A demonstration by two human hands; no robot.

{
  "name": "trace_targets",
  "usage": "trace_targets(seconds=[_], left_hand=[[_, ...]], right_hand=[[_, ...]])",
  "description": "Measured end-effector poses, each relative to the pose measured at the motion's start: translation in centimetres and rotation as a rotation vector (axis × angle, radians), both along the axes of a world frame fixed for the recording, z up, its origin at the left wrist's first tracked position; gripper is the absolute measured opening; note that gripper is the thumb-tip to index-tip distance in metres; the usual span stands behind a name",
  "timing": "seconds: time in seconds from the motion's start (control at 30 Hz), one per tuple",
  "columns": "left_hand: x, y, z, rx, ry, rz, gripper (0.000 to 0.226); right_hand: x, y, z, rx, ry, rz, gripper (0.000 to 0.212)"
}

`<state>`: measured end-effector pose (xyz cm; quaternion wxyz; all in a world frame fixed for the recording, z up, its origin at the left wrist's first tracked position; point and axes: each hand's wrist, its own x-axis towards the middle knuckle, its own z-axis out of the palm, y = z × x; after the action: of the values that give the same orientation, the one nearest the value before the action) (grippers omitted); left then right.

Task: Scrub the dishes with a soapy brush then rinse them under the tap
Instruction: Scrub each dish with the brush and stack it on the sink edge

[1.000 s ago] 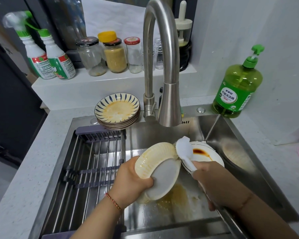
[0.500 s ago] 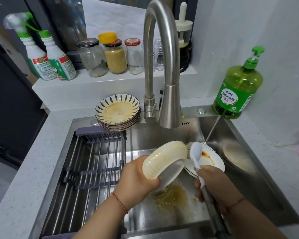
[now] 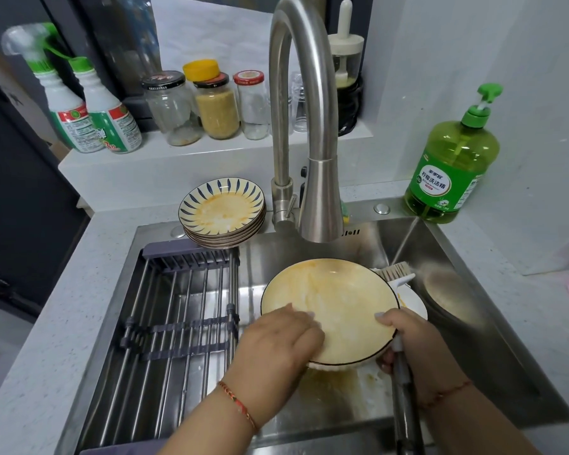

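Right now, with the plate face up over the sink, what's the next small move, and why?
Probably bring the brush onto the plate: its face is smeared orange, both hands, left hand and right hand, steady it, and the bristles sit just beyond its far rim.

2 spray btls (image 3: 89, 123) on ledge (image 3: 211, 152), 3 jars (image 3: 216, 106) beside, drying rack (image 3: 178, 310) in sink

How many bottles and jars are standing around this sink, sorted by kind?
Spray bottles: 2
Glass jars: 3
Green pump soap bottle: 1
Total: 6
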<state>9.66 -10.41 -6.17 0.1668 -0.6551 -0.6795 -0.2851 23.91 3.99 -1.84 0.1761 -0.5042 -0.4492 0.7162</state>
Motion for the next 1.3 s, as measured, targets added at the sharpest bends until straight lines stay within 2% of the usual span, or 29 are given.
trace_targets(seconds=[0.07, 0.13, 0.17, 0.2, 0.27, 0.3, 0.33, 0.37, 0.47, 0.53, 0.6, 0.63, 0.77, 0.87, 0.97, 1.0, 1.1, 1.3], left_hand=[[-0.3, -0.8, -0.4, -0.026, -0.158, 0.086, 0.038], [-0.2, -1.6, -0.5, -0.021, -0.428, 0.263, 0.045], [0.0, -1.8, -0.4, -0.024, -0.664, 0.378, 0.042], [0.3, -1.6, 0.2, -0.032, -1.023, 0.468, 0.034], [0.9, -0.8, 1.3, -0.035, -1.816, 0.437, 0.022], [1.1, -0.5, 1.7, -0.051, -2.087, 0.358, 0.032], [1.3, -0.3, 1.9, -0.072, -2.237, 0.288, 0.043], [1.4, -0.2, 2.0, -0.065, -2.311, 0.247, 0.048], [1.7, 0.0, 2.3, 0.038, -2.359, 0.247, 0.041], [1.4, -0.1, 2.2, 0.091, -2.266, 0.306, 0.034], [0.9, -0.2, 1.9, 0.061, -2.091, 0.378, 0.029], [0.7, -0.3, 1.8, 0.036, -2.002, 0.403, 0.027], [0.4, -0.3, 1.8, -0.057, -1.803, 0.44, 0.027], [0.7, 0.0, 2.0, -0.095, -1.726, 0.428, 0.029], [0.6, -0.2, 2.2, -0.091, -1.657, 0.385, 0.034], [0.4, -0.4, 2.1, -0.089, -1.641, 0.374, 0.034], [-0.1, -0.5, 2.1, -0.107, -1.635, 0.364, 0.033], [-0.6, 0.0, 2.7, -0.212, -1.558, 0.284, 0.046]], right_hand=[[0.0, 0.2, 0.2, 0.036, -0.008, -0.001, 0.013], [0.1, 0.5, 0.3, 0.07, -0.002, -0.01, 0.009], [0.2, 0.6, 0.3, 0.081, 0.003, -0.017, 0.008], [0.2, 0.6, 0.3, 0.087, 0.006, -0.023, 0.008], [0.1, 0.5, 0.3, 0.096, 0.009, -0.013, 0.007], [0.1, 0.3, 0.3, 0.098, 0.006, 0.002, 0.006], [0.0, 0.0, 0.4, 0.098, 0.008, 0.02, 0.005], [-0.2, -0.3, 0.4, 0.1, 0.01, 0.035, 0.006], [-0.7, -0.7, 0.6, 0.098, -0.006, 0.057, 0.014], [-0.7, 0.0, 0.6, 0.074, -0.093, 0.035, 0.023], [-0.1, 0.8, 0.6, 0.161, -0.195, 0.083, 0.021], [0.2, 1.0, 0.6, 0.26, -0.244, 0.168, 0.022], [0.1, -0.9, 0.6, 0.502, -0.288, 0.638, 0.056], [-0.6, -2.0, -0.6, 0.785, -0.423, 0.932, 0.056], [-0.5, -1.6, -1.2, 0.962, -0.633, 1.053, 0.055], [-0.4, -1.7, -1.3, 0.946, -0.626, 1.11, 0.053], [-0.5, -3.6, -0.8, 0.867, -0.429, 1.203, 0.044], [-1.6, -3.7, -1.0, 0.913, -0.34, 0.993, 0.052]])
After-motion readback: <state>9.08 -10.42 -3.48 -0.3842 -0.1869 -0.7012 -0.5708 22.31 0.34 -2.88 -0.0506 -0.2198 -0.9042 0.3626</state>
